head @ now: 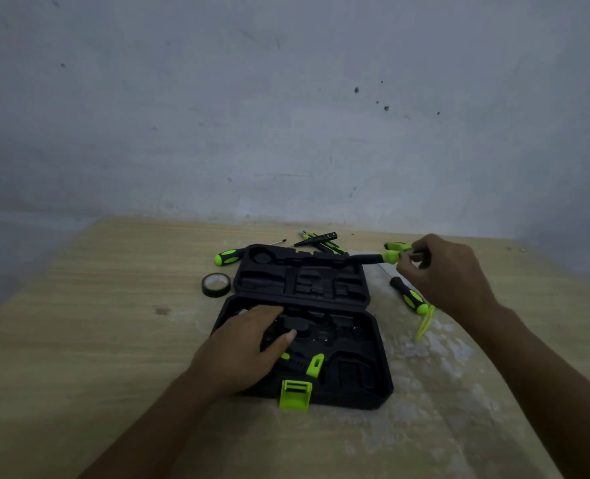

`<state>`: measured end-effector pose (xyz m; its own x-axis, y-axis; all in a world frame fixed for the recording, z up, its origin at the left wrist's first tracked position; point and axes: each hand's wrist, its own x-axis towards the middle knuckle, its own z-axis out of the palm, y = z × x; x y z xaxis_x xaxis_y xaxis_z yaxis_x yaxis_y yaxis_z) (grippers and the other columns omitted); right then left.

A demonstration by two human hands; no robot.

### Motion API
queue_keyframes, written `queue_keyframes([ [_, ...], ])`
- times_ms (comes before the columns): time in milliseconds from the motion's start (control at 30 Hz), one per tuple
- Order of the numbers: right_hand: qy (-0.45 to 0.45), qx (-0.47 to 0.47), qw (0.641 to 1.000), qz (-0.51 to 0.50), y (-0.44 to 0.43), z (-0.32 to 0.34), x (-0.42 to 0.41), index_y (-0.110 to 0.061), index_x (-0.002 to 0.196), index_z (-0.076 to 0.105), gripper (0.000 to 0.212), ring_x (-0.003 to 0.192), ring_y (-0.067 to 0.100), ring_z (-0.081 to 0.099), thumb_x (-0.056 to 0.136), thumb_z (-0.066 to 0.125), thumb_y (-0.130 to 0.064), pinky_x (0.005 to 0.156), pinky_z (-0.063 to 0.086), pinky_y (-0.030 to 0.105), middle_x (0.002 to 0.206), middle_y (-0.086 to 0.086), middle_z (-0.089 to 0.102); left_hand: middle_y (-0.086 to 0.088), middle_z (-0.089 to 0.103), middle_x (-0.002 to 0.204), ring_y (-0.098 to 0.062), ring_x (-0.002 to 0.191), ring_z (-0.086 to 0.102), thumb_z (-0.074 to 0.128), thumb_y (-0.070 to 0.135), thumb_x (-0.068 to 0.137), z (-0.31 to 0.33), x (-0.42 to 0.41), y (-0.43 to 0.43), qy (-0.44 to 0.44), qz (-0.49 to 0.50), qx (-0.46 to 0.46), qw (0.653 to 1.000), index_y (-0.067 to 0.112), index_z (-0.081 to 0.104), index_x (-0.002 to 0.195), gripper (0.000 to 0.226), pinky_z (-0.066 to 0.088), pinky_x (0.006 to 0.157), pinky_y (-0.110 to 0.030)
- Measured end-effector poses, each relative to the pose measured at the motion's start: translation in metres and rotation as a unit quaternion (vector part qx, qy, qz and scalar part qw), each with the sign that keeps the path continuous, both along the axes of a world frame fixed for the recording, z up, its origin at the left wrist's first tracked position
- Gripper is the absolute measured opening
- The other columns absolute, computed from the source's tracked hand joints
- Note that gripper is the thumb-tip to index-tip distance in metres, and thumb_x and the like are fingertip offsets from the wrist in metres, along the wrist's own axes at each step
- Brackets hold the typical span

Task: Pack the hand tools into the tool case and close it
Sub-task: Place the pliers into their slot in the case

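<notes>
Both hands are busy and well apart. The left hand (252,344) lies flat with fingers spread inside the near half of the tool case (352,385), pressing on something dark in the moulded tray; what it covers is hidden. The right hand (449,271) is pinched around the end of a black-and-green tool (376,258) that hangs over the case's far right corner.

The case lies open on the worktop (79,305), its green latch (295,394) flopped toward the near edge, and most recesses look unfilled, so packing seems to be at an early stage.

The tool is held only by its end, so it could swing or slip and knock the pieces already seated. Each recess is shaped, and the light is dim; a tool pushed into the wrong slot would sit proud and keep the lid from shutting.

Around the case wait a screwdriver (231,255) at the far left, a tape roll (216,285) beside it, a second green-handled tool (409,295) just right of the case, and thin pieces (317,238) behind. Those sit near the back edge and are easy to overlook.
</notes>
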<state>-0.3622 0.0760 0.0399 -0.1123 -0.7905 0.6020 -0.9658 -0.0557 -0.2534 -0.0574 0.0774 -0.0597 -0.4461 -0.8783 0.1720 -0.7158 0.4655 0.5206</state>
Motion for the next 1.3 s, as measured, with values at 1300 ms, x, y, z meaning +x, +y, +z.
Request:
queue_keyframes([
  [1300, 0.059, 0.196, 0.943, 0.264, -0.002, -0.08, 0.039, -0.032, 0.106, 0.063, 0.028, 0.098, 0.007, 0.049, 0.09, 0.049, -0.051, 0.091, 0.036, 0.038, 0.103, -0.014, 0.061, 0.015, 0.052, 0.123, -0.007, 0.117, 0.043, 0.051, 0.07, 0.078, 0.01, -0.008, -0.046, -0.041, -0.13, -0.068, 0.988, 0.034, 0.056, 0.114, 0.051, 0.03, 0.093, -0.038],
])
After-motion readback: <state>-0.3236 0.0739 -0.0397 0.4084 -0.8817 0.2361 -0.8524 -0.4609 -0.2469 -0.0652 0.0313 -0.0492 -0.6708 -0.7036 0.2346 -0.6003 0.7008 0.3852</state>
